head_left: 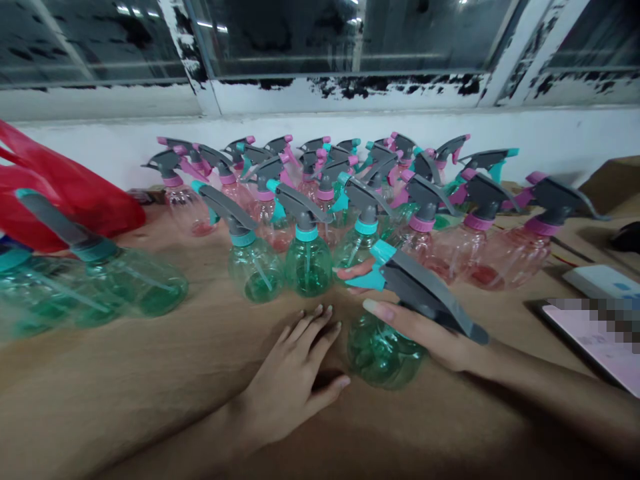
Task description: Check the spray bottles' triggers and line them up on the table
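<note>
A green spray bottle (385, 353) with a grey and turquoise trigger head stands near the front of the table. My right hand (425, 330) is wrapped round its neck, just below the trigger head. To its left, my left hand (297, 373) lies flat on the tabletop, palm down, holding nothing, its fingers pointing away from me. Right behind my hands stand a middle green spray bottle (309, 263) and a left green spray bottle (255, 270), both with turquoise collars. The fingers on the far side of the held bottle are partly hidden.
Several pink spray bottles (510, 257) and green ones crowd the back of the wooden table (200, 373). More green bottles (160, 283) stand at the left, before a red plastic bag (65, 190). A phone (590, 347) and a white box (603, 283) lie at the right.
</note>
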{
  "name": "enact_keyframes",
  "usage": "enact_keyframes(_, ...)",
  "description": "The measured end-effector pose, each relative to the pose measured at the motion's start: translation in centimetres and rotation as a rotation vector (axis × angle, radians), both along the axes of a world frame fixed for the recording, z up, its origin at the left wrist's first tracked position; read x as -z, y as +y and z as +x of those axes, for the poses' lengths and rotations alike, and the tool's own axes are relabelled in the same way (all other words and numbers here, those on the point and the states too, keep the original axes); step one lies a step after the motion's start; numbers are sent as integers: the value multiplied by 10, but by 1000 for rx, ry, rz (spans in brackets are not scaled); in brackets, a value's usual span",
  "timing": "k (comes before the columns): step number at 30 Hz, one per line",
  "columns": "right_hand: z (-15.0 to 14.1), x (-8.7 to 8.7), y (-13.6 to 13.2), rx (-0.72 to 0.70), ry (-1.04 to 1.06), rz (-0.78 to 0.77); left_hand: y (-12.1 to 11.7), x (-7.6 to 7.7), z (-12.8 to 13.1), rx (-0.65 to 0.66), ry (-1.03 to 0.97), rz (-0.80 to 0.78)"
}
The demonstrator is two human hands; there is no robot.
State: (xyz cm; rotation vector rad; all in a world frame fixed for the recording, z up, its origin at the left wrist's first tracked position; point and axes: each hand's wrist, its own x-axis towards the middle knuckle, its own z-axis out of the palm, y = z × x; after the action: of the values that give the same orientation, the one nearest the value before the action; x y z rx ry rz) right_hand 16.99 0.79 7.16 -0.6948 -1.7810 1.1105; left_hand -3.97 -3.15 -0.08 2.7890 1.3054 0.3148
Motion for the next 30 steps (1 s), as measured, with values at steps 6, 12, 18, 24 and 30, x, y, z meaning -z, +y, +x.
enact_keyframes(6,2,1,0,34,-41,40,0,0,0,-12,-12,3)
enact_keyframes(12,2,1,0,48,-54,46,0,-2,0,-5,-14,-13)
enact_keyframes(18,3,0,0,55,-66,57,0,0,0,-9,-2,4)
enact_keyframes(24,3,1,-1,72,-88,69,0,1,0,-7,6,0)
enact_keyframes(30,4,3,-1,100,-164,62,-1,1,0,-9,-8,-10)
